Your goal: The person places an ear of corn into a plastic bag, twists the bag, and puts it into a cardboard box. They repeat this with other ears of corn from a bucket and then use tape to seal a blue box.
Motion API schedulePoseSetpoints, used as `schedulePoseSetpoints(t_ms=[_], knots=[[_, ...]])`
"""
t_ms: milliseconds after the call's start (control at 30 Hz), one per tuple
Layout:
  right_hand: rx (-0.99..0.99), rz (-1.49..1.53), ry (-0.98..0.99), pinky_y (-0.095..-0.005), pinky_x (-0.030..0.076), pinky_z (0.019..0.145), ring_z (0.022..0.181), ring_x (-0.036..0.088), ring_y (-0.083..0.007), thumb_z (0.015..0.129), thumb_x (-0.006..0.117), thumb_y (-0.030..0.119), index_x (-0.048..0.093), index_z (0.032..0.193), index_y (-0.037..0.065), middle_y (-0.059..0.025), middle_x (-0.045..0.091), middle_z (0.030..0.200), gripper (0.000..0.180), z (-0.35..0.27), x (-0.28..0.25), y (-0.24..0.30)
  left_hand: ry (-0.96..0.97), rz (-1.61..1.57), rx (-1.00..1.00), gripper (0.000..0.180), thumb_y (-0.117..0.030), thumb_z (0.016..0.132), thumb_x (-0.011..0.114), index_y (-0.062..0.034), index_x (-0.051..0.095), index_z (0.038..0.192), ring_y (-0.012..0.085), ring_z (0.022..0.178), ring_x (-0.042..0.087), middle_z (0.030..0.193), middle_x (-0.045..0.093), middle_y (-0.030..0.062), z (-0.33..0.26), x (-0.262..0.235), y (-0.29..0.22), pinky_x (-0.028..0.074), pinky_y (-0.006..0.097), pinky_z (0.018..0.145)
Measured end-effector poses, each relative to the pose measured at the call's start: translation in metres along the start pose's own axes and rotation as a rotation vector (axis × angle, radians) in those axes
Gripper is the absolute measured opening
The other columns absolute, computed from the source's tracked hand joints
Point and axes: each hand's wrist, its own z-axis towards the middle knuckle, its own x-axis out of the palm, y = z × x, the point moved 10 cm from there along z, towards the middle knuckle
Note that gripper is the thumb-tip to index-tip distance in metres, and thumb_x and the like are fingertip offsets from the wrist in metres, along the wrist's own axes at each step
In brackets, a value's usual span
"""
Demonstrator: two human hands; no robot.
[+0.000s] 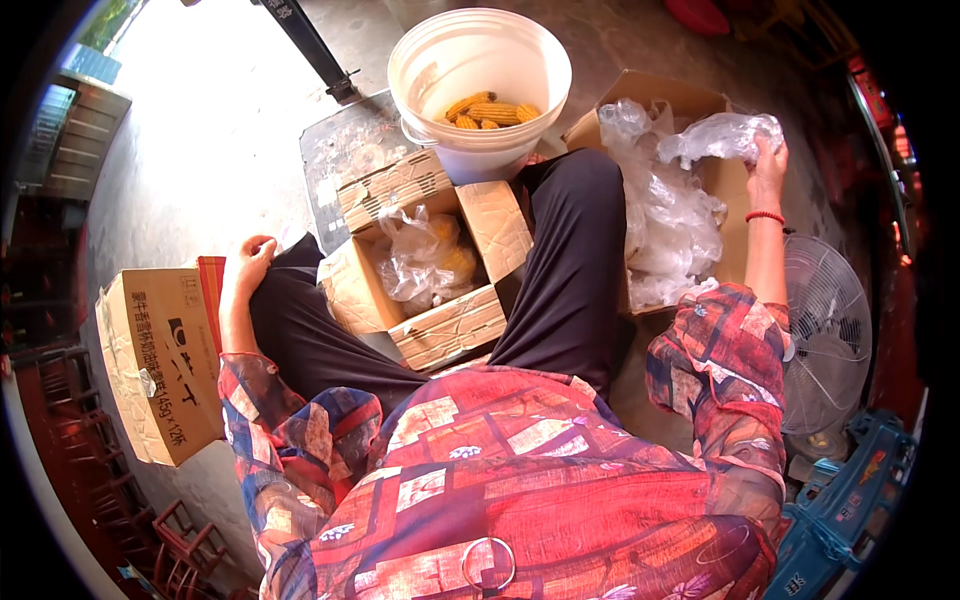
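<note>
My right hand (767, 172), a red bracelet at its wrist, grips a crumpled clear plastic bag (715, 138). It is raised over the right edge of a cardboard box (735, 190) filled with more clear plastic bags (672, 235). Beside my left knee, my left hand (248, 266) is loosely curled, with nothing visible in it. Between my legs an open cardboard box (450, 328) holds clear plastic bags (425, 255), with yellow showing through the plastic. Beyond that box a white bucket (480, 40) has several dried corn cobs (495, 112) at its bottom.
A closed cardboard carton (165, 360) stands to my left. On the right are a wire-guarded fan (825, 335) and a blue plastic case (845, 500). A dark metal post (310, 50) rises beyond the boxes. Small reddish stools (190, 540) stand at the lower left.
</note>
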Motion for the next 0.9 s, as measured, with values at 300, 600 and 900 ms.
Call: schedulePoseSetpoints(t_ms=[300,600,900], knots=[[0.274,-0.032,0.253,-0.0269,0.052,0.061,0.080,0.061,-0.0156,0.081,0.063,0.011,0.048,0.114,0.010,-0.0044,0.059,0.101,0.037,-0.029,0.002,-0.064,0.036,-0.008,0.000,0.025,-0.023,0.082,0.060,-0.0020,0.065,0.095,0.0094,0.063,0.057,0.072,0.063,0.0041,-0.002,0.002,-0.007,0.045,0.024,0.061],[0.172,-0.001,0.049,-0.0348,0.054,0.069,0.089,0.060,-0.0219,0.076,0.059,-0.003,0.036,0.128,0.008,-0.0120,0.056,0.107,0.057,-0.025,-0.020,-0.080,0.016,0.082,0.050,0.025,-0.021,0.083,0.060,-0.0015,0.064,0.098,0.0095,0.064,0.056,0.072,0.062,0.0041,0.004,0.002,-0.011,0.046,0.024,0.060],[0.183,0.362,0.401,-0.0365,0.055,0.069,0.088,0.062,-0.0220,0.079,0.058,0.000,0.043,0.122,0.009,-0.0113,0.060,0.102,0.046,-0.084,0.123,0.034,-0.210,-0.170,0.268,0.048,-0.012,0.081,0.066,-0.0199,0.050,0.126,0.0147,0.090,0.060,0.101,0.061,0.0070,-0.028,0.012,-0.109,0.050,0.027,0.072]])
